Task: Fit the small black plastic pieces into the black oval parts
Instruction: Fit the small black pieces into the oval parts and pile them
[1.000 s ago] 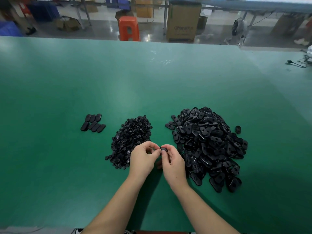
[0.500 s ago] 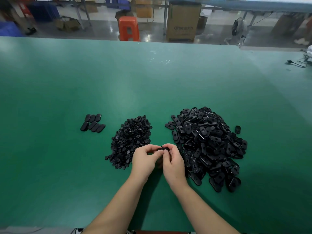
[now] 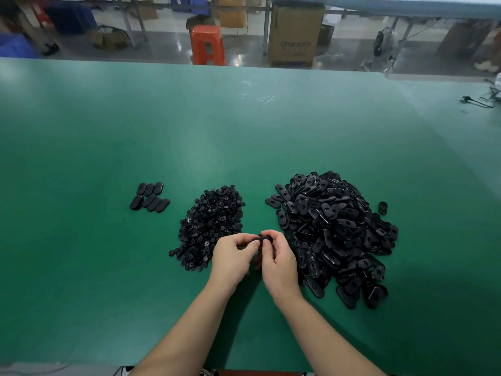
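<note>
Head view | left hand [image 3: 232, 256], right hand [image 3: 277, 260] pinch oval part [image 3: 262, 238] | long axis unclear

Both forearms are bare to the frame's edge — no sleeves, gloves, rings or watch in view.

This place is a factory assembly workshop. A long work table [image 3: 189, 126] with a green mat carries two big heaps of identical black plastic parts: small round pieces [image 3: 210, 226] and oval parts [image 3: 333, 226]. Behind the table there is a shiny concrete floor with a large cardboard carton [image 3: 295, 33], an orange plastic stool [image 3: 207, 44], more benches and a floor fan [image 3: 383, 44].
</note>
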`<state>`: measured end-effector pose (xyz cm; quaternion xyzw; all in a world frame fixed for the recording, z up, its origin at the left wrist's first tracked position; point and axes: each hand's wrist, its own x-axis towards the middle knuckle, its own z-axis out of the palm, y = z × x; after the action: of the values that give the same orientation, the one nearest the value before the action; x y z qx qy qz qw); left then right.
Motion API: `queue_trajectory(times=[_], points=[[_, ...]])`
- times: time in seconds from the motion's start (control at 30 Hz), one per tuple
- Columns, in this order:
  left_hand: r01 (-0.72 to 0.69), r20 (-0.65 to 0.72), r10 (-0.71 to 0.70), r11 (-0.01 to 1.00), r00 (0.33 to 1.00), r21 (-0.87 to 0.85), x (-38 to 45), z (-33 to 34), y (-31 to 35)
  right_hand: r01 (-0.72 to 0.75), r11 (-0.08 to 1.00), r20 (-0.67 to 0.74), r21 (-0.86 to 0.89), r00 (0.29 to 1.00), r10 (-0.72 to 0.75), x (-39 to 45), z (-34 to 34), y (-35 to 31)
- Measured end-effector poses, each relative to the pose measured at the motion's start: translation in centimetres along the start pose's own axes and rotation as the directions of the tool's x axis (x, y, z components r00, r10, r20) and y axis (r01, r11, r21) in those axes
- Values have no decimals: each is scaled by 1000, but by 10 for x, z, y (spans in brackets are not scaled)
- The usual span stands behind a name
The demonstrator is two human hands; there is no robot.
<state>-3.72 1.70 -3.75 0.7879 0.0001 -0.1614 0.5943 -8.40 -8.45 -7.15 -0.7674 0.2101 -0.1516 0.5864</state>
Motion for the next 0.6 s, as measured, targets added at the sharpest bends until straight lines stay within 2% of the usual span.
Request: queue_trajectory(times=[0.13,0.6], points=[[-13,-3,13,998,1000,57,1,0,-1,-1,1000,16,10,1000,1,0,0,1],[-7,-3,7,995,1000,102,0,0,-1,22,1000,23,1,1000,-22,-1,-1,3]])
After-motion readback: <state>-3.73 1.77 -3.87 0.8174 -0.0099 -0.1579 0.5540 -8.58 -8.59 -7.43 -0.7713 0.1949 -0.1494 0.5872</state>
